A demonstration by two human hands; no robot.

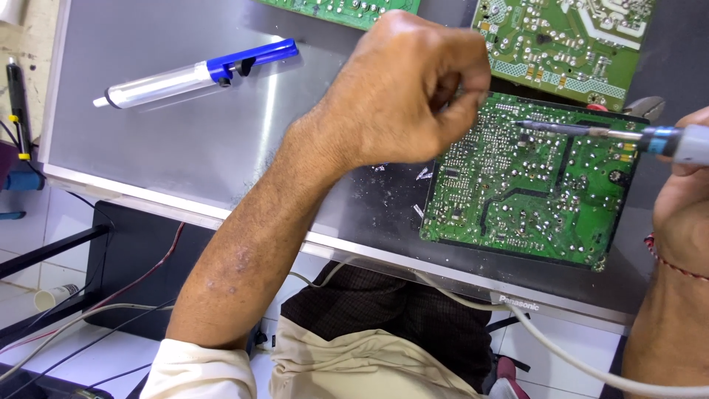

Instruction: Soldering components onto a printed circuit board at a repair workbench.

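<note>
Now, from the head view, the left hand (410, 89) is clenched above the green circuit board (524, 185), what it pinches hidden. The right hand (683, 177) grips a soldering iron (591, 133), tip on the board; a slip could bridge neighbouring joints.

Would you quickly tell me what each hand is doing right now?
Left hand: closed in a fist above the green circuit board; contents cannot be told.
Right hand: closed on the soldering iron.

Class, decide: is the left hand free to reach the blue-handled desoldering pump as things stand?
Probably yes: the left hand is clenched above the panel, and only bare grey panel lies between it and the desoldering pump.
</note>
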